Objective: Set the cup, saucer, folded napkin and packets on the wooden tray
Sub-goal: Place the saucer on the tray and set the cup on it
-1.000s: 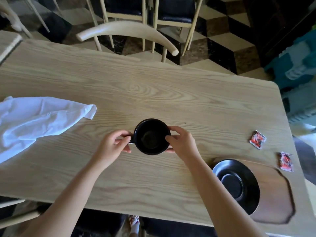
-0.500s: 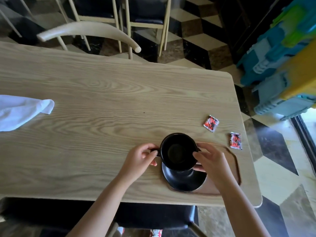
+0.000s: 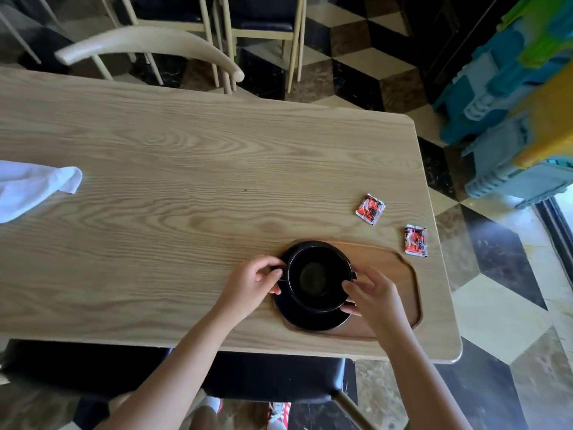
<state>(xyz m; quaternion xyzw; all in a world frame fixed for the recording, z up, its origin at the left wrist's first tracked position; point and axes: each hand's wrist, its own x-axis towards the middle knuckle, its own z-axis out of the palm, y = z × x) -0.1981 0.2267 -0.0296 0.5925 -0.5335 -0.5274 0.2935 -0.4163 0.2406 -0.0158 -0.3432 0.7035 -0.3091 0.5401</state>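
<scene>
A black cup (image 3: 317,279) stands on a black saucer (image 3: 305,318), which lies at the left end of the brown wooden tray (image 3: 393,274). My left hand (image 3: 251,282) pinches the cup's handle on its left side. My right hand (image 3: 372,294) touches the cup's right rim with curled fingers. Two red and white packets lie on the table beyond the tray, one (image 3: 370,209) farther back and one (image 3: 416,240) by the tray's far right corner. A white napkin (image 3: 31,187) lies unfolded at the table's left edge.
The light wooden table (image 3: 186,181) ends just right of the tray and packets. A pale chair back (image 3: 148,41) stands at the far side. A dark seat (image 3: 155,367) sits under the near edge. Blue and yellow plastic blocks (image 3: 511,103) stand at the right.
Both hands carried the cup from the table's middle to the right and lowered it onto the saucer on the tray. The view swung right with it.
</scene>
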